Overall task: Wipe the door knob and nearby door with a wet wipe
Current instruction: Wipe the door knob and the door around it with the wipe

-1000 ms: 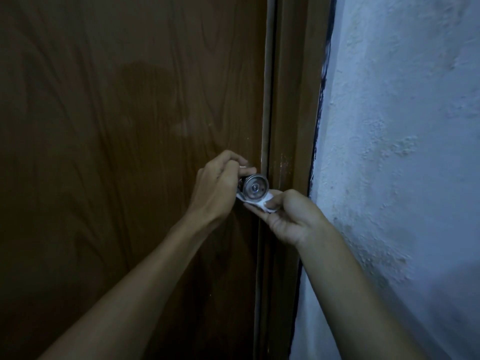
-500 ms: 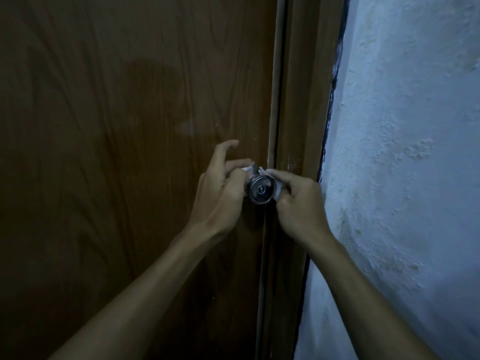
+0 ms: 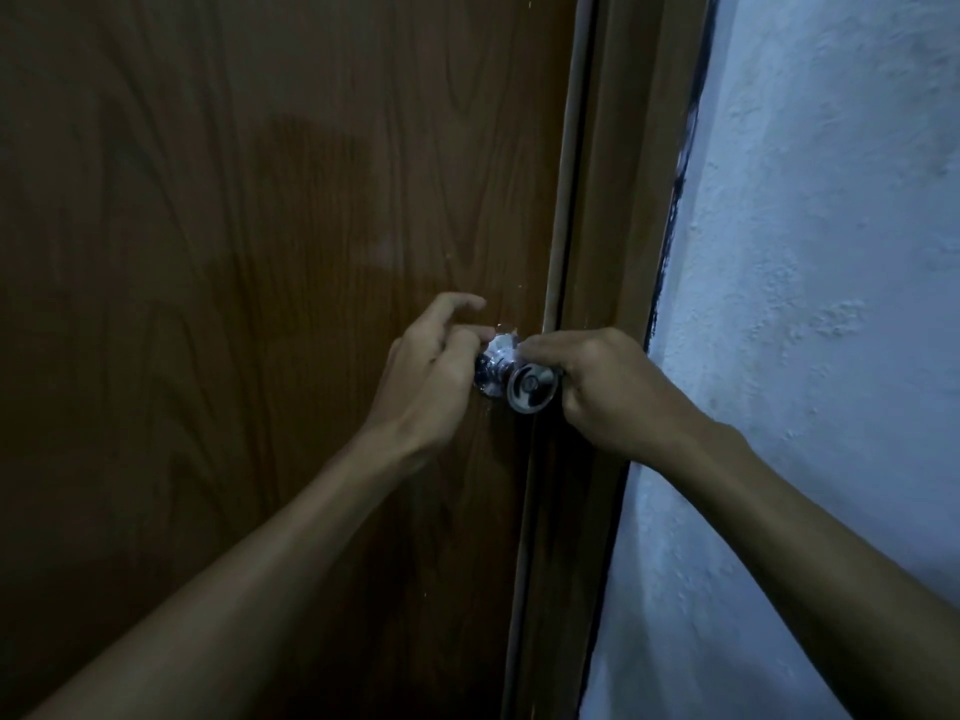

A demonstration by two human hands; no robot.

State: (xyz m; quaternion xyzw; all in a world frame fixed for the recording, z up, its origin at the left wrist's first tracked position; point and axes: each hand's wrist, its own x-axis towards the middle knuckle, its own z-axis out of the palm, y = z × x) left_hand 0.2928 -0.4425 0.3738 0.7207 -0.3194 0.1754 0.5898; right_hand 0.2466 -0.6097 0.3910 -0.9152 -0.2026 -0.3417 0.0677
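A round metal door knob (image 3: pixel 531 391) juts from the dark brown wooden door (image 3: pixel 260 252) near its right edge. A white wet wipe (image 3: pixel 500 350) is wrapped around the knob's neck, behind the knob's face. My left hand (image 3: pixel 431 376) pinches the wipe on the left side of the neck, index finger lifted. My right hand (image 3: pixel 608 392) grips the wipe's other end on the right, fingers curled over the top of the knob. Most of the wipe is hidden by my fingers.
A brown door frame (image 3: pixel 618 200) runs along the door's right edge. Right of it is a rough pale blue-white wall (image 3: pixel 810 304). A damp-looking darker patch (image 3: pixel 311 194) shows on the door above and left of the knob.
My right hand rose from under the knob to its right side and top. The wipe went from below the knob's face to around its neck. My left index finger lifted.
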